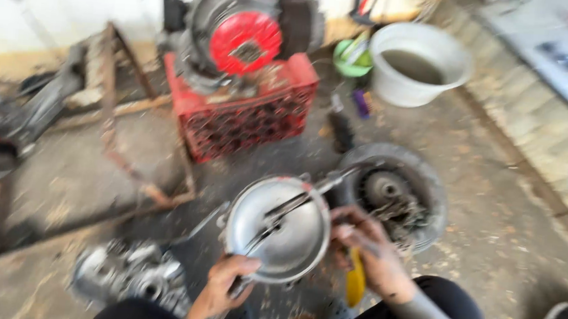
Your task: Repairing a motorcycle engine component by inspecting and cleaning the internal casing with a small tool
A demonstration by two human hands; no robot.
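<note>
From the head camera, blurred: the left hand [223,287] pinches the lower rim of a round metal pan [278,226], thumb over the edge, fingers under. The pan sits low over the floor, between the knees, just beside a small wheel [392,194]. Long thin tools [287,212] lie loose in the pan. The right hand [373,254] rests at the pan's right edge, fingers curled near a yellow handle [355,283]; I cannot tell whether they clasp anything.

Held by one edge, the pan could tip, and the loose tools could slide out onto the gritty floor [491,211].
</note>
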